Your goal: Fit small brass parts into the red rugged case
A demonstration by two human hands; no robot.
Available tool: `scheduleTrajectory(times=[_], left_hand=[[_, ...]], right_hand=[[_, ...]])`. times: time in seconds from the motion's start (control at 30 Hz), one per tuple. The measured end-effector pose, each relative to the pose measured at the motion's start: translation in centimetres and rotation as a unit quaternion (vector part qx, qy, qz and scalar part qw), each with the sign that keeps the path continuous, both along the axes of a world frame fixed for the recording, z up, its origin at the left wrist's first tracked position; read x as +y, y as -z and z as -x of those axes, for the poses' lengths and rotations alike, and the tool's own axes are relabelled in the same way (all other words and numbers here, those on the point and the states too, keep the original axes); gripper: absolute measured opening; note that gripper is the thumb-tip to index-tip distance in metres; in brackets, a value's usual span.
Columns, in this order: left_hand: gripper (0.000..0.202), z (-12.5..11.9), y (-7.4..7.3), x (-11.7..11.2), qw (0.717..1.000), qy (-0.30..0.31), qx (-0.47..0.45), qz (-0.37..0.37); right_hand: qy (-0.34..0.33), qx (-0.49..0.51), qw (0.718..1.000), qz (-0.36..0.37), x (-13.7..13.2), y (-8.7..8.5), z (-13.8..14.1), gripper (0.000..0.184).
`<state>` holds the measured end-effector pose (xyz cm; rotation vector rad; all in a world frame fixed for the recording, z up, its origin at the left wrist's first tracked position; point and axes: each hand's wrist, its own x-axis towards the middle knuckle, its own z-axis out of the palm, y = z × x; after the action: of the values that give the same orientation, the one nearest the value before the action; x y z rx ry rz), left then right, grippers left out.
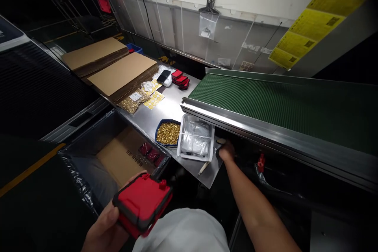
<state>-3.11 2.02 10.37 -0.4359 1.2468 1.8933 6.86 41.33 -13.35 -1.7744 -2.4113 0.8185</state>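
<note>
My left hand [104, 228] holds a red case with a black rim [141, 202] low in front of me, above my lap. My right hand [226, 150] reaches forward to the steel table's right edge, just under the conveyor frame, with its fingers curled around a small dark object that I cannot make out. Right beside it stands a white tray of clear plastic bags [195, 138]. A pen [203, 167] lies on the table just in front of that tray. Left of the tray is a blue dish of small gold parts [167, 132].
A bag-lined carton [118, 153] with red cases inside stands left of the table. Flat cardboard stacks [121, 73], a bag of gold parts [132, 101], yellow sticker sheets [153, 99], a phone [163, 76] and stacked red cases [180, 78] lie farther back. A green conveyor belt [280, 102] runs right.
</note>
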Motion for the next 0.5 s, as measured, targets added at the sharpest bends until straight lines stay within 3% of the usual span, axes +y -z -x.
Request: scheduleTrajectory(times=[0.07,0.17,0.33,0.5], left_hand=[[0.095,-0.3,-0.6,-0.2,0.996,-0.026,-0.086,0.024],[0.100,-0.8,-1.1,0.5,0.988,-0.044,-0.148,-0.003],[0.072,-1.1,0.5,2.0,0.989,-0.062,-0.113,-0.068],[0.067,-0.4,1.3,2.5,0.980,0.012,-0.101,-0.173]], right_hand=[[-0.009,-0.017,1.000,0.003,0.4,1.7,0.4,0.037],[-0.019,-0.023,0.999,-0.016,-0.3,3.0,-0.1,0.037],[-0.077,-0.024,0.997,-0.021,-2.4,3.5,-2.1,0.031],[-0.074,-0.012,0.997,-0.029,-2.8,3.7,-3.2,0.023]])
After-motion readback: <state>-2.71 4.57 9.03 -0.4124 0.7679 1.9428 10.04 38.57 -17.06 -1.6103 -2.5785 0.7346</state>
